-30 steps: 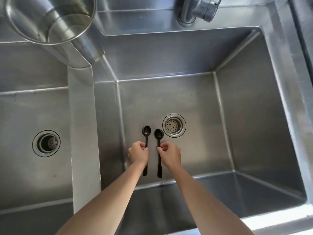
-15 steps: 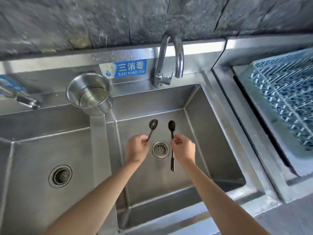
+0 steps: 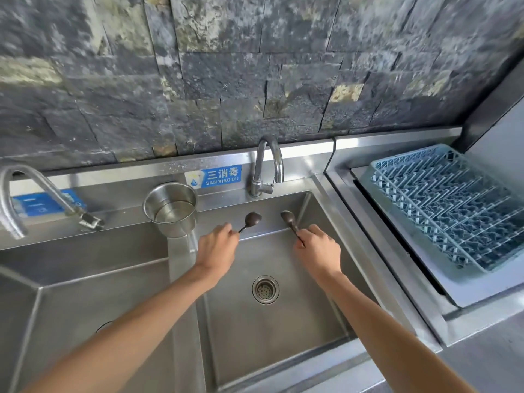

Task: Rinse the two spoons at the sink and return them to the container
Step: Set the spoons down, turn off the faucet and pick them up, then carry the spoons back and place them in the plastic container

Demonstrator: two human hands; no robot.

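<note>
A dark spoon is pinched by its handle in the curled fingers of the left hand, and a second spoon is pinched the same way in the right hand. Both bowls are pointed away from the person and raised over the back of the right basin, with a gap kept between them. The tap is mounted just behind, its spout curved down above that gap; no water is seen running from it. The container, a steel cup, is stood on the ledge just left of the left spoon, at the divider between the two basins. A drain is set in the basin floor below the hands. A blue rack is laid well to the right, and a second tap is seen at far left.

The rinse is judged not yet begun, since the tap has still to be opened while both hands are occupied. A spoon could be dropped if one hand is freed carelessly for the lever, because only thin handles are held. Once wet, the handles may slip. The cup could be knocked off its narrow ledge if a spoon is returned at an angle.
</note>
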